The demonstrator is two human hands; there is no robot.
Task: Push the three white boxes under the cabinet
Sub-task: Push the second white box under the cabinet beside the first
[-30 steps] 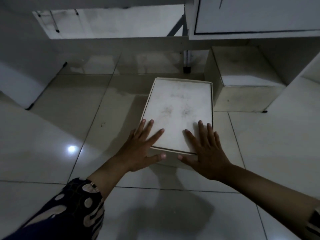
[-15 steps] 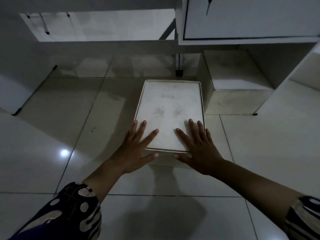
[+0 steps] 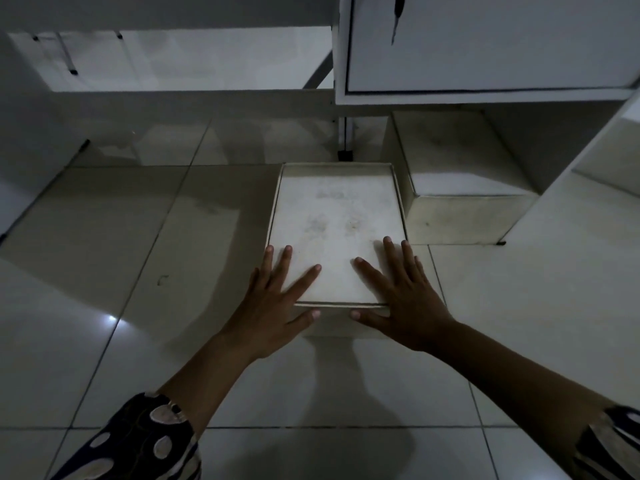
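White box (image 3: pixel 335 233) — long axis toward cabinet (image 3: pixel 485 46) — lengthwise

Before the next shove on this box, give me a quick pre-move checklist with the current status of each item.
1. Both hands on the flat box: ok. The left hand and right hand lie with straight fingers on its near end, thumbs over the near edge.
2. Box squared toward the cabinet: ok, its long sides run roughly straight ahead.
3. Box under the cabinet: not ok, most of it is out on the open floor.
4. Cabinet leg clear of the path: not ok, it stands right at the far edge.
5. Gap to the taller box on the right: cannot tell, they look very close.
6. Third box: cannot tell.
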